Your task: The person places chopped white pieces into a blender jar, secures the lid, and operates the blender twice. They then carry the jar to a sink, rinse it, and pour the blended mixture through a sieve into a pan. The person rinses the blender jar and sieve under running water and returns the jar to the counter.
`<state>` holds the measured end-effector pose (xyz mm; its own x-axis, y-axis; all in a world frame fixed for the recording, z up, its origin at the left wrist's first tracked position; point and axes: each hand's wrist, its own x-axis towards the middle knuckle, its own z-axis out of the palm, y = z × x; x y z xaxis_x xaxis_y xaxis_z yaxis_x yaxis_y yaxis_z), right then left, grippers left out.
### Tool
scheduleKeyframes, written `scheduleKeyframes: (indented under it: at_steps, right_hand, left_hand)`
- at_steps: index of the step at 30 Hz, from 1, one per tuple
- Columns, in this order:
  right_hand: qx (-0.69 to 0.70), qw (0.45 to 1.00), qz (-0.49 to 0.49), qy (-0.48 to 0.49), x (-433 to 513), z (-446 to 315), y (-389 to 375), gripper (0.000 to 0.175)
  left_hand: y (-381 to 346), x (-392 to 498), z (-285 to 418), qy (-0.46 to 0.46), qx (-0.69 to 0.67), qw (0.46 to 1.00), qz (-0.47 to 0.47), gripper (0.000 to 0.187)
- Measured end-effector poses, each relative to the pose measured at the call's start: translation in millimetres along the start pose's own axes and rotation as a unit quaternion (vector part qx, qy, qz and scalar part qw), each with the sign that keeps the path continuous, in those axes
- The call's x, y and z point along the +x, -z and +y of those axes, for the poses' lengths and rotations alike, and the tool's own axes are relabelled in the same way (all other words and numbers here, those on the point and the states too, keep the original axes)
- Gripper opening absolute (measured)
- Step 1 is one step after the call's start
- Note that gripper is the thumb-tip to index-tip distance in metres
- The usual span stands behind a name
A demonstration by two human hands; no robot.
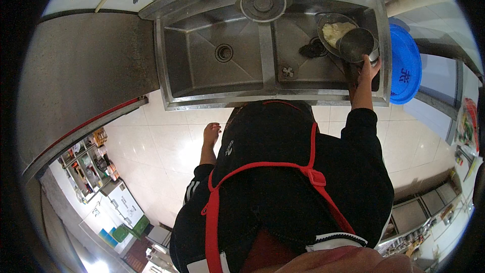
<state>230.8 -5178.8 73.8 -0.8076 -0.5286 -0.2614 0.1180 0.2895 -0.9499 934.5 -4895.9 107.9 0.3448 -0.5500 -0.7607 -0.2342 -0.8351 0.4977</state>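
My right hand grips the near right rim of a round metal pot in the right basin of a steel double sink. The pot overlaps a wider dark pan or bowl holding a lumpy pale-yellow mass. Whether the two vessels touch cannot be told. Below them, a dark strip runs towards my wrist; it may be a handle or a reflection. My left hand hangs beside my body over the floor, fingers loosely bent, with nothing visible in it.
A round lid-like disc lies across the back of the sink divider. Near the right drain are a dark scouring pad and a small metal drain piece. A blue plastic basin stands right of the sink, a metal worktop left.
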Motion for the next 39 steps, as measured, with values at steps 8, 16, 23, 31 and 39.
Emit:
scheduleKeyframes:
  at_steps: [8, 16, 23, 31, 39]
  right_hand:
    - [-0.064, 0.998, 0.011, 0.021, 9.5, 12.9, 1.1, 0.1]
    - [-0.11, 0.992, 0.051, -0.017, 4.0, 5.5, -1.3, 0.101]
    - [-0.189, 0.98, 0.067, 0.018, -4.9, -4.0, -7.4, 0.098]
    - [-0.184, 0.98, 0.08, -0.015, -20.6, -18.4, -13.7, 0.101]
    - [-0.224, 0.967, 0.121, 0.009, -23.2, -24.7, -23.7, 0.109]
  left_hand:
    - [-2.7, 2.3, -4.5, 0.011, 0.003, 1.0, -0.001, 0.027]
    - [-1.5, 8.1, -9.9, 0.015, -0.017, 1.0, -0.012, 0.026]
    - [-5.3, 4.4, -2.6, 0.043, -0.016, 0.999, -0.014, 0.023]
    - [-6.3, 5.3, 3.0, 0.014, 0.008, 1.0, -0.018, 0.024]
    - [0.5, 23.6, -19.3, -0.066, -0.021, 0.997, -0.038, 0.023]
